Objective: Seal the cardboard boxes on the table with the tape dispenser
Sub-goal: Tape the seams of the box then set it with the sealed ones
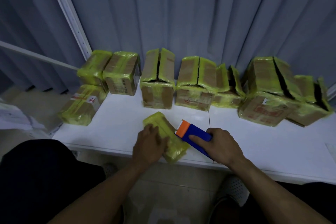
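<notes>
Firmly, my right grip [223, 147] clasped the blue, orange-tipped tape dispenser [197, 131] touching the yellow-wrapped box [164, 126]; my left grip [149, 143] lay flat, released, on that box.

— What sort of place is this looking like?
— A packing room, I'd say. Cardboard boxes [157, 94] wrapped in yellow tape are crowding a white table [116, 120], some gaping open.
— Anything else pointing that way?
— A right hand [222, 144] is gripping a blue dispenser [196, 131], and a white shelf post [70, 18] is rising before a grey curtain [181, 14].
</notes>
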A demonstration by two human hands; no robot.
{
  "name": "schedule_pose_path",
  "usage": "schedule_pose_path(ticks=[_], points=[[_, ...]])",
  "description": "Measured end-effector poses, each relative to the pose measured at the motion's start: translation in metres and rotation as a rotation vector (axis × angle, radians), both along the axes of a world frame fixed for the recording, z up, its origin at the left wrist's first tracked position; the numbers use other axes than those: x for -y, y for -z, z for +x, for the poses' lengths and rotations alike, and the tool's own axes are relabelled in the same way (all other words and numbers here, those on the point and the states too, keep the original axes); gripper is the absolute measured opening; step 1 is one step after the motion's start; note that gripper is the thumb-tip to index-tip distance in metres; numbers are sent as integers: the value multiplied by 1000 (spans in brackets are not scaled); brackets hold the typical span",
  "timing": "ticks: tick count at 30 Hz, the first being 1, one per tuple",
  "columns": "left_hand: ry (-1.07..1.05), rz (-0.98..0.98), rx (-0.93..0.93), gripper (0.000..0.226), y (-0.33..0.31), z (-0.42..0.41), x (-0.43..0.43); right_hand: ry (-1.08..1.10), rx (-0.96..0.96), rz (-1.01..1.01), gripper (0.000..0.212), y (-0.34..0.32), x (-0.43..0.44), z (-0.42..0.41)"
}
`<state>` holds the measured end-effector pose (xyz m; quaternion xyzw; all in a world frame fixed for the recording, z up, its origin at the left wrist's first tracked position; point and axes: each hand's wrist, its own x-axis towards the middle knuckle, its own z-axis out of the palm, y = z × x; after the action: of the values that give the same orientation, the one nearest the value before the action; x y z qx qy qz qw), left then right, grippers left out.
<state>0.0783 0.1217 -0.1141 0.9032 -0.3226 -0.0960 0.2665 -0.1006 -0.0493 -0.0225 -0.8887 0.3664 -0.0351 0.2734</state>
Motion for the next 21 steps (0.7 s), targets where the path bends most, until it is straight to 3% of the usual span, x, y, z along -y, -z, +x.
schedule_pose_path(ticks=[2,4,9,13,17,21], points=[[55,89,-133,103,9,-7,9,13,4,19,56,2,2,-2],[148,48,-239,113,14,-1,15,26,5,40,56,4,4,-3],[392,-62,-372,74,3,26,16,44,29,110,56,8,10,-7],[255,-218,-254,64,8,33,8,17,33,155,61,12,10,-6],[145,-260,-227,36,-8,34,6,-29,-2,138,63,12,7,-3],[22,-308,-551,20,-49,25,-3,-106,3,173,49,10,3,-4]])
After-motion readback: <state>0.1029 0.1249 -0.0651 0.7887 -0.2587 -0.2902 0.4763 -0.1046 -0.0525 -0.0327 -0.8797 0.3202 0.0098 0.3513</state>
